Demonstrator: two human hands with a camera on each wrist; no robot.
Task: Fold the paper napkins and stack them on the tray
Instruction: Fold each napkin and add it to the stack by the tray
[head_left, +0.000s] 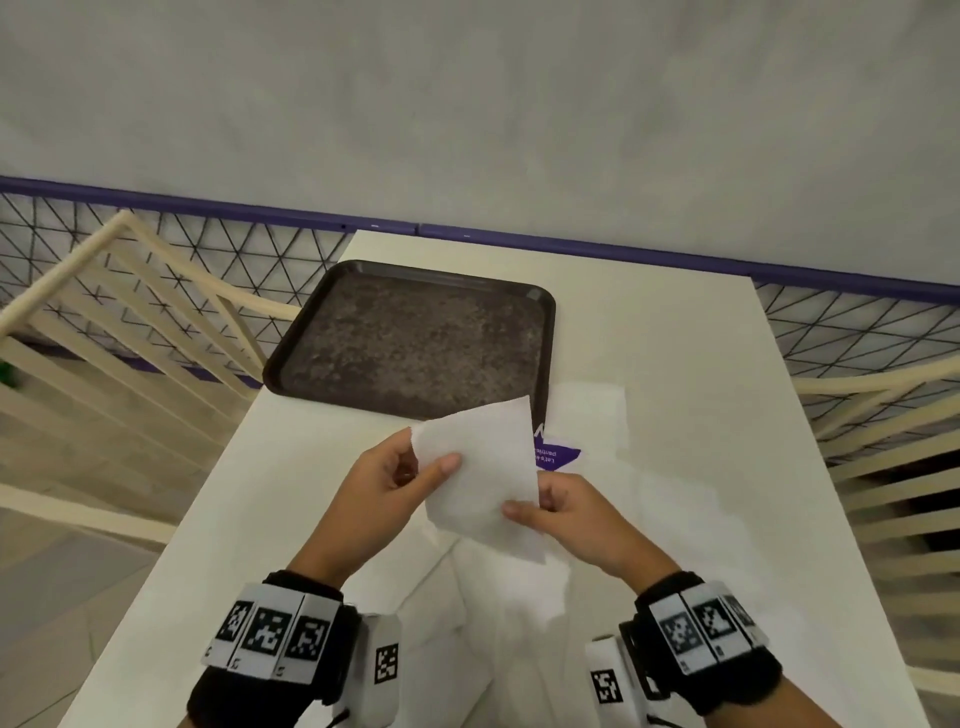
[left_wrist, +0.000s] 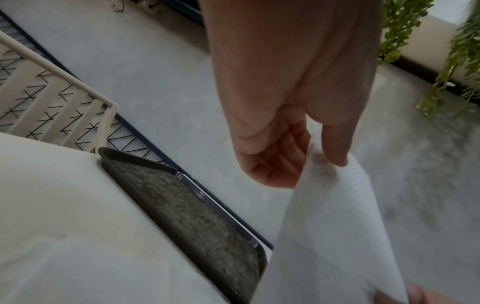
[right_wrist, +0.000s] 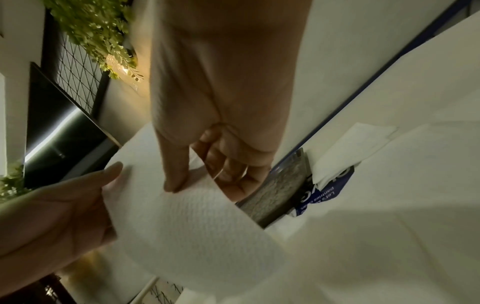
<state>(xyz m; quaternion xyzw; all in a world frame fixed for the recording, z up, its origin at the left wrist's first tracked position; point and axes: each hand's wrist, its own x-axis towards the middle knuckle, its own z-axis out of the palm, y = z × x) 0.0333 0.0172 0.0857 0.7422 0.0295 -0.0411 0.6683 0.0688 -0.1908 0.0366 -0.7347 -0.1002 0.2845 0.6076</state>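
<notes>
**Both hands pinching one napkin above the table**

Left hand (head_left: 392, 480) curled, thumb on top and fingers beneath, pinching left edge of white textured paper napkin (head_left: 480, 475). Right hand (head_left: 569, 512) likewise curled, thumb pressed onto near right edge, fingers tucked under. Napkin held off the white rectangular table (head_left: 675, 364), tilted, far corner overlapping near right corner of dark speckled square tray (head_left: 415, 338). Tray bare, sitting at far left corner of table. More flat white napkins (head_left: 597, 410) lying by table's right edge and near edge under the wrists. Blue printed packet (head_left: 558, 457) just beside tray's near right corner, partly hidden. Both wrists in black bands with marker tags, palms turned inward.
</notes>
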